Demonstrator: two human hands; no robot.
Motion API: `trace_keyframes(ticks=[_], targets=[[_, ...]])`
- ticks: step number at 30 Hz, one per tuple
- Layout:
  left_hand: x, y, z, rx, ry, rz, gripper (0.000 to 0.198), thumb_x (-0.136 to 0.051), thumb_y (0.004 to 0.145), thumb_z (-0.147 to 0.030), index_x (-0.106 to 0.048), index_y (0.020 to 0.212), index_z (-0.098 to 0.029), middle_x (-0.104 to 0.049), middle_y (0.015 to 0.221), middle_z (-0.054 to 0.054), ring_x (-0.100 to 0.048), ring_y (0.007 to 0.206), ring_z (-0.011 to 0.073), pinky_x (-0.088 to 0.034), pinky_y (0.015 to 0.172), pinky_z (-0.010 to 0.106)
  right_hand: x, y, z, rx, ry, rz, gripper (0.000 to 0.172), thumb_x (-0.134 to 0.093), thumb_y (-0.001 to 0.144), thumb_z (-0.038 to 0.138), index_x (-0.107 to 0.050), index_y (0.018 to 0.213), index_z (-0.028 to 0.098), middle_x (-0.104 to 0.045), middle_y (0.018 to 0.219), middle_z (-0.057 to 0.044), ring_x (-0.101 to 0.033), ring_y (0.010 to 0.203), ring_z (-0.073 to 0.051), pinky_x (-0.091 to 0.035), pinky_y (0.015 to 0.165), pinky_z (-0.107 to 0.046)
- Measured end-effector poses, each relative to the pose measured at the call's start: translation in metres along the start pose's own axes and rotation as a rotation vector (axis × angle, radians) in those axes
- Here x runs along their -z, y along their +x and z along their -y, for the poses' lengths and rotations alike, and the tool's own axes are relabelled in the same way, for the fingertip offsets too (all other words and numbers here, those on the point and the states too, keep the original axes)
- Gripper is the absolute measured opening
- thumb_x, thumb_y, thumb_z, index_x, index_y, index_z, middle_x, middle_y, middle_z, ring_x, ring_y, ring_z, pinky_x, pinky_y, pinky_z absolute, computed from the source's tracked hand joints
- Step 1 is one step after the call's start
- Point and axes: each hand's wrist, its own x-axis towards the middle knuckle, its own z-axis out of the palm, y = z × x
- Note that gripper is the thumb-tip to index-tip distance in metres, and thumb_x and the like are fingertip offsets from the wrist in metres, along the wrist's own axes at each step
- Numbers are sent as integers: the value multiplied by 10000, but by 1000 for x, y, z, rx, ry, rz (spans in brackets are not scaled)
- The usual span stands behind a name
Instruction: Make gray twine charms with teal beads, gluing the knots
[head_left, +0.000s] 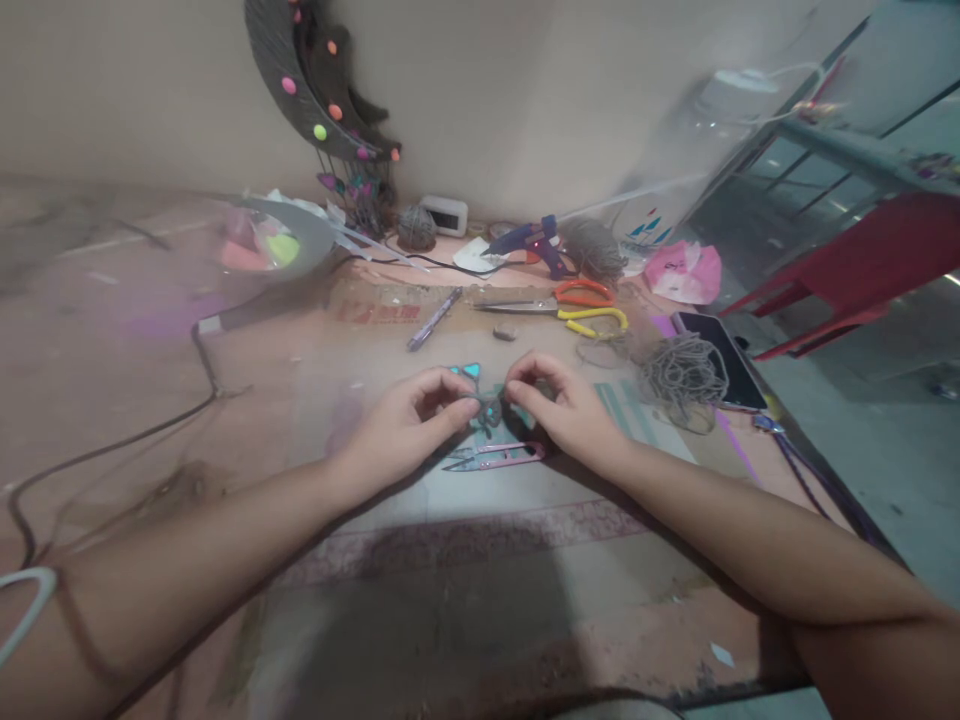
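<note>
Between my two hands is a small dark grey yarn piece with teal bits (489, 411). My left hand (427, 415) pinches its left side between thumb and forefinger. My right hand (551, 400) has thumb and forefinger pressed together just to the right of it; what they grip is too small to make out. A bright turquoise piece (470, 371) shows just behind my left fingertips. Pink-handled thread snips (499, 457) lie right below the hands, blades to the left.
Scissors with orange and yellow handles (589, 305), a pen (435, 320) and a glue gun (529, 243) lie behind the hands. Grey yarn (684, 372) and a phone (724, 362) are at right. A cable (112, 438) crosses the left side.
</note>
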Motion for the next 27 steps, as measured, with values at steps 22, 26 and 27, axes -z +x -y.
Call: trace_keyframes(ticks=[22, 26, 27], targets=[[1, 2, 4, -28, 6, -23, 164, -679, 873, -338, -642, 896, -181, -636, 787, -17, -542, 665, 116, -442, 653, 257, 7, -3, -4, 287, -92, -48, 204, -596, 952, 310, -675, 791, 212, -697, 799, -22, -660, 783, -172, -511, 777, -320], [1, 0, 3, -70, 109, -19, 134, -664, 884, -314, -665, 884, -180, -679, 833, 4, -589, 726, 135, -461, 691, 270, 6, -4, -2, 297, -85, -12, 181, -586, 974, 313, -713, 1065, 223, -733, 941, -39, -671, 880, -178, -517, 850, -330], [1, -1, 3, -88, 145, -20, 127, -663, 886, -305, -674, 884, -179, -692, 847, 11, -606, 752, 143, -468, 710, 276, 6, -4, -1, 314, -87, 4, 186, -610, 961, 310, -711, 1090, 223, -736, 961, -43, -672, 893, -180, -518, 854, -331]])
